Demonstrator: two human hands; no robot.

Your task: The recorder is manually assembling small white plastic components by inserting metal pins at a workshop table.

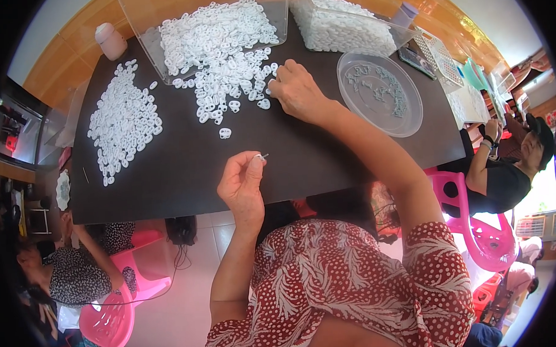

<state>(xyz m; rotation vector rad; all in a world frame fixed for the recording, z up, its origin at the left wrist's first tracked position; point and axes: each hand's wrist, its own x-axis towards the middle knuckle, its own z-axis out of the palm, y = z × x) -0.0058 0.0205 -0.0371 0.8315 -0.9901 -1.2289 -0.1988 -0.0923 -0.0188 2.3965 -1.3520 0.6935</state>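
White plastic pieces point(228, 74) spread from a clear bin point(153, 44) onto a dark table point(180, 171). I see the left hand point(243, 182) pinching one small piece point(260, 157); the right hand point(298, 92) curls beside the heap, but whether it grasps anything I cannot tell.

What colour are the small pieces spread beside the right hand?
White; the small pieces show best in the head view.

A pale bottle point(110, 43) stands at the back left of the table point(162, 196). Toward the back right are a purple cup point(405, 15), a phone point(417, 63) and a white basket point(438, 56), with a green bowl point(473, 75) beyond. Pink chairs point(496, 245) flank the table; a person in a black cap point(499, 181) is at right.
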